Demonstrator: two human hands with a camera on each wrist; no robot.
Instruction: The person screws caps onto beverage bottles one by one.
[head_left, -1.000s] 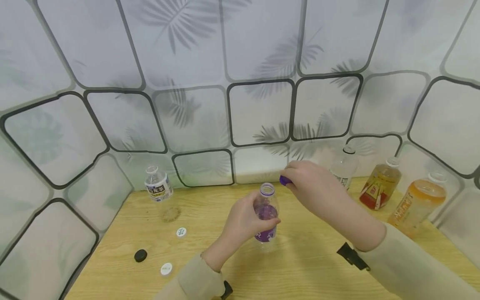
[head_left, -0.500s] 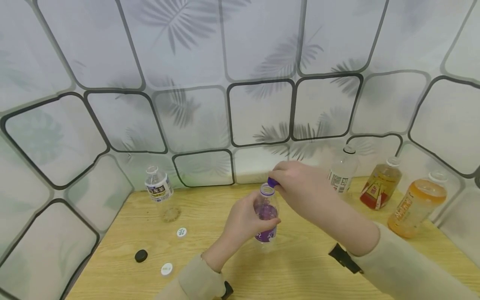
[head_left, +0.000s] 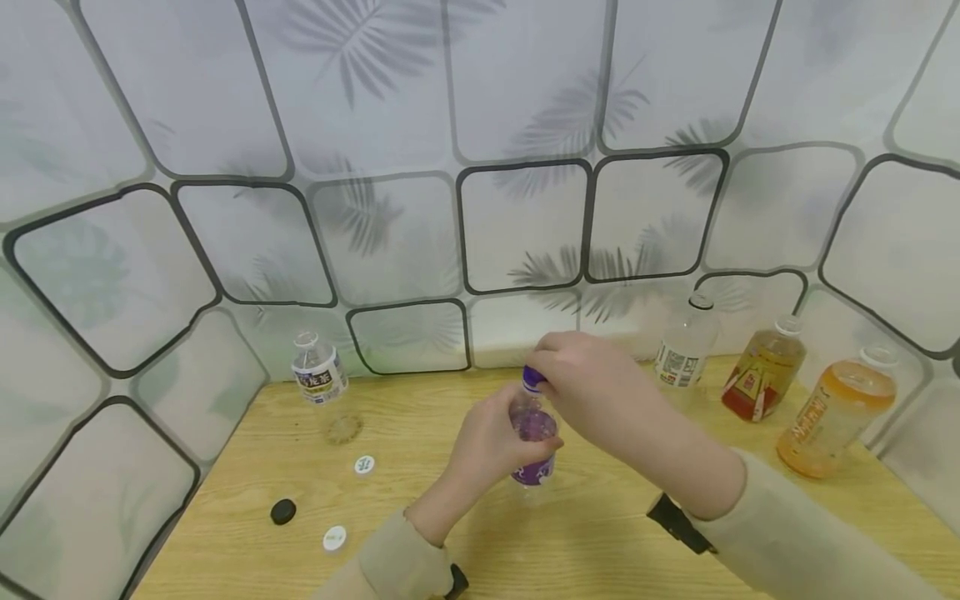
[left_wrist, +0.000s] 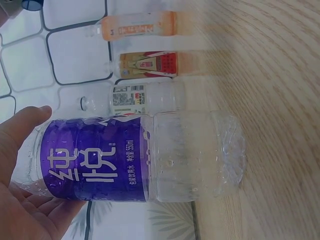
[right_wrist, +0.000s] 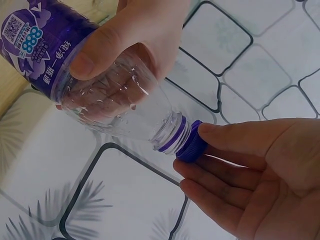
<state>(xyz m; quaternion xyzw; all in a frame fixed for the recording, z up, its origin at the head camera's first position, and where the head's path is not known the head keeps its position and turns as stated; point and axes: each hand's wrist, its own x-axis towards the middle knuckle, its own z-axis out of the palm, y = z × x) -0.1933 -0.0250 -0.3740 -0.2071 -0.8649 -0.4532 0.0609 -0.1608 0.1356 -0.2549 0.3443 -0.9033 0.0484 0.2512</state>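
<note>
A clear water bottle (left_wrist: 100, 159) with a purple label stands upright on the wooden table in the head view. My left hand (head_left: 491, 442) grips it around the upper body, thumb on one side and fingers behind. Over its mouth, my right hand (head_left: 588, 379) pinches a purple bottle cap (right_wrist: 193, 142) between thumb and fingertips. In the right wrist view the cap sits at the end of the threaded bottle neck (right_wrist: 172, 134), slightly tilted, with some thread showing below it. Water drops cling to the inside of the bottle.
At the right stand uncapped bottles: a clear one (head_left: 686, 342), one with amber drink (head_left: 763, 371) and an orange one (head_left: 836, 417). An oolong tea bottle (head_left: 318, 375) stands back left. A black cap (head_left: 282, 512) and two white caps, one nearer (head_left: 334, 538), lie on the left.
My right hand has moved left and slightly down, bringing the purple cap from beside the bottle onto its mouth. My left hand has kept its grip on the bottle in place.
</note>
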